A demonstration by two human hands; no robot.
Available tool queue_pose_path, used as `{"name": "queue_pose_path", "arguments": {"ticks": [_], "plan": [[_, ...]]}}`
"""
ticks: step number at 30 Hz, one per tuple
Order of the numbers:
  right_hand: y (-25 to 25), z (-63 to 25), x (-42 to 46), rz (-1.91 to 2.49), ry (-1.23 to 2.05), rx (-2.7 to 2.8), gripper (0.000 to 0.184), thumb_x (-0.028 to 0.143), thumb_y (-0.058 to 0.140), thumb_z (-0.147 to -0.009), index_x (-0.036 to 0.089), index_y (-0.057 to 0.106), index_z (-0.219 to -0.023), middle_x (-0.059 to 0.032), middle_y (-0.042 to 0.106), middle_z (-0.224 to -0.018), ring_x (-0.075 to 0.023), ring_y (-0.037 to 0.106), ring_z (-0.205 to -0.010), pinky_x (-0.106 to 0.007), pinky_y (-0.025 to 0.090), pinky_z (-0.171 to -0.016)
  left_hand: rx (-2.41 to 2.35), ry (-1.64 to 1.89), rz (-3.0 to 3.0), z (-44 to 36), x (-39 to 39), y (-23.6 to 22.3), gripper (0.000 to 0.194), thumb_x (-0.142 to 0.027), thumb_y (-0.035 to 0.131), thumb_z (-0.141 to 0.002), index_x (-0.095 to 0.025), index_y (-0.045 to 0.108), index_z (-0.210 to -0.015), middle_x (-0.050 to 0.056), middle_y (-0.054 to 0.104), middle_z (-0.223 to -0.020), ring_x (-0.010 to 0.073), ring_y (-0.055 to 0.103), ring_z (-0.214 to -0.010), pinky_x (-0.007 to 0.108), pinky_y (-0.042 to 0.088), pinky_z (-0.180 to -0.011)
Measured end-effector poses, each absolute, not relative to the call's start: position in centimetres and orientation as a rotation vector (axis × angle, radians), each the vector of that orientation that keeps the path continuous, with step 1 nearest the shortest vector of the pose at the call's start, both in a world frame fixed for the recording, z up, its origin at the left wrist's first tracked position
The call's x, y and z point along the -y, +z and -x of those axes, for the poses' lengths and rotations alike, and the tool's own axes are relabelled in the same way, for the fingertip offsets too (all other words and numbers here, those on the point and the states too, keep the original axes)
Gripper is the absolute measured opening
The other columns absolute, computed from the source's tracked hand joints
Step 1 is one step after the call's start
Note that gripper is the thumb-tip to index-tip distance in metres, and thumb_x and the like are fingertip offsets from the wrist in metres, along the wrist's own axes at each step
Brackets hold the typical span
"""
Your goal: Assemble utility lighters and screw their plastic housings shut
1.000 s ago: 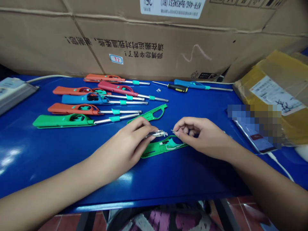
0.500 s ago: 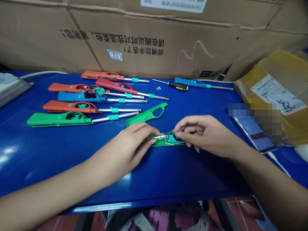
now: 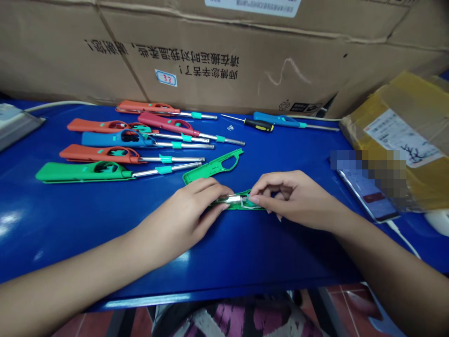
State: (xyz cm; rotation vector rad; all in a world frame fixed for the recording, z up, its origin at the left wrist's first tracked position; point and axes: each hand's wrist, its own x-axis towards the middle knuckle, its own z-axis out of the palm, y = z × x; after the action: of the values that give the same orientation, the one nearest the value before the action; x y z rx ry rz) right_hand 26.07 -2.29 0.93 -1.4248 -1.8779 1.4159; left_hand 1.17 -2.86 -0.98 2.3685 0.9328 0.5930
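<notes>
In the head view, an opened green lighter half-shell (image 3: pixel 235 207) lies on the blue table with parts inside. My left hand (image 3: pixel 194 208) pinches the clear gas tank (image 3: pixel 231 199) with its metal end, over the shell's left part. My right hand (image 3: pixel 293 196) is closed on a teal trigger piece (image 3: pixel 249 202) at the shell's right part; its fingertips hide much of it. A thin white wire (image 3: pixel 247 206) runs beside the trigger piece. Just behind my hands lies the loose green shell cover (image 3: pixel 210 172), inner side up.
Several long-necked lighters, including a green lighter (image 3: pixel 82 172), lie at the back left. Behind are a screwdriver (image 3: pixel 258 124), tiny screws (image 3: pixel 230 127) and a blue lighter (image 3: pixel 278 120). On the right are a phone (image 3: pixel 372 194) and taped package (image 3: pixel 403 140). A cardboard box (image 3: pixel 196 28) walls the back.
My right hand has moved slightly left and pushed the trigger piece closer to the gas tank. The gas tank sits slightly lower and flatter in the shell. My left hand is almost still.
</notes>
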Motion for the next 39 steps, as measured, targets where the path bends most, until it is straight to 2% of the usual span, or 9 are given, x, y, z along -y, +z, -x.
{"name": "queue_pose_path", "arguments": {"ticks": [10,19,39], "plan": [[0.89,-26.02,2.42,1.406,1.324,1.956,0.015,0.031,0.068,-0.088,0.018,0.073,-0.084,-0.0017,0.066,-0.08,-0.0107,0.055,-0.066,-0.024,0.04,-0.055,-0.933,0.572,-2.343,-1.13,2.92,-0.75,0.018,-0.019,0.054,-0.102,-0.019,0.065,-0.116,0.003,0.068,-0.112,0.0149,0.064,-0.105,0.026,0.051,-0.094],[0.89,-26.15,2.52,1.383,1.337,1.959,0.013,0.029,0.067,-0.088,0.018,0.072,-0.083,0.0004,0.065,-0.077,-0.008,0.052,-0.059,-0.023,0.039,-0.051,-0.944,0.57,-2.349,-1.13,2.9,-0.71,0.018,-0.019,0.055,-0.102,-0.018,0.065,-0.116,0.003,0.068,-0.111,0.0143,0.065,-0.105,0.025,0.051,-0.094],[0.66,-26.04,2.44,1.411,1.333,1.954,0.015,0.031,0.067,-0.088,0.019,0.073,-0.083,-0.0011,0.066,-0.078,-0.0106,0.054,-0.066,-0.024,0.039,-0.055,-0.925,0.589,-2.361,-1.19,2.94,-0.85,0.02,-0.02,0.054,-0.102,-0.019,0.066,-0.118,0.005,0.069,-0.112,0.0167,0.066,-0.104,0.029,0.054,-0.094]]}}
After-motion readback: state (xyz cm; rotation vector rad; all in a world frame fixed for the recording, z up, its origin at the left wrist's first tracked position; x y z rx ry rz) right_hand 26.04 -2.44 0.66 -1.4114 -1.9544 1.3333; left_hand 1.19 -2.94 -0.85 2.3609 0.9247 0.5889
